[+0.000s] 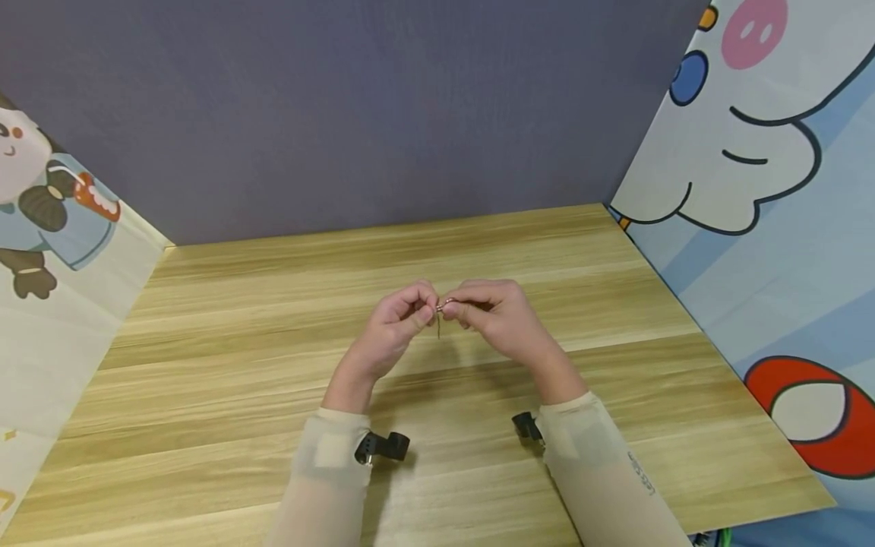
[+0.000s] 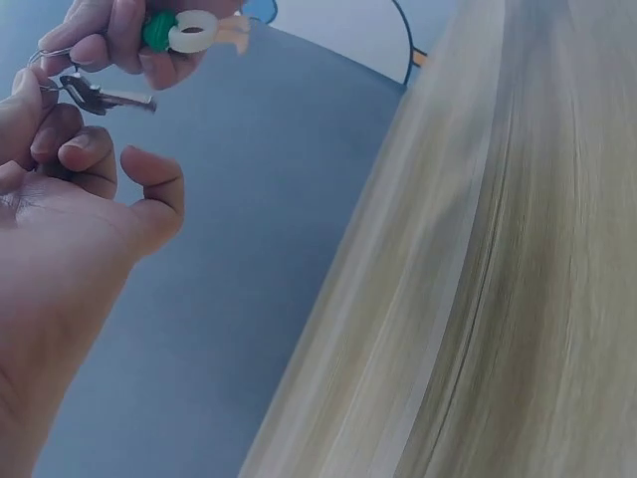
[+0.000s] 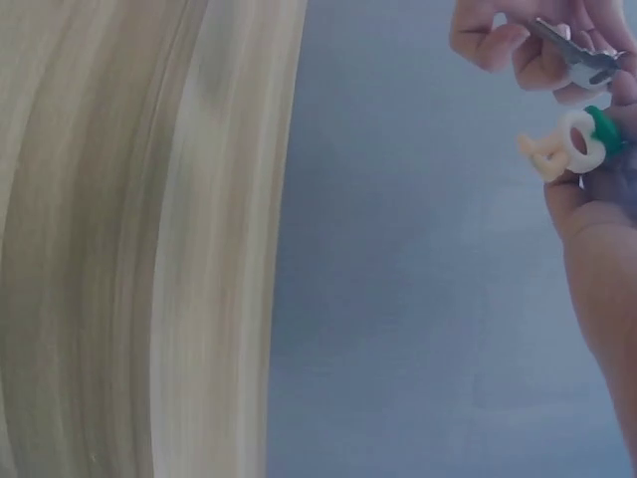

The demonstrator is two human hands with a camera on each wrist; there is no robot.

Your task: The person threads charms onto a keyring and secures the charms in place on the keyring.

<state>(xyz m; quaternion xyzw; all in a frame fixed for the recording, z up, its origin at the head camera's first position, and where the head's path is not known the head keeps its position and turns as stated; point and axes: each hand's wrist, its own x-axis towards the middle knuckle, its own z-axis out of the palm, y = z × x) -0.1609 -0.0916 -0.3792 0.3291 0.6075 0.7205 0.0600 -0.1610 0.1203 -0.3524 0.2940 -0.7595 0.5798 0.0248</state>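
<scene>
Both hands meet above the table, fingertips close together at a thin metal key ring [image 2: 52, 54]. My left hand [image 1: 393, 327] pinches the ring between thumb and fingers, its other fingers loosely curled. Opposite it, my right hand [image 1: 506, 317] pinches the ring too. A silver key [image 2: 114, 98] hangs from the ring near the left fingers; in the head view the key [image 1: 438, 327] is a thin dark strip pointing down. By the right hand's palm side dangles a charm with green, white and peach loops [image 3: 580, 141], partly covered by the fingers. The head view hides the charm.
A wood-grain table [image 1: 239, 365] lies below the hands. Behind it stands a plain grey-purple panel [image 1: 383, 114], with cartoon-printed walls at left [image 1: 75, 304] and right [image 1: 786, 289]. Black wrist mounts [image 1: 390, 446] sit on the sleeves.
</scene>
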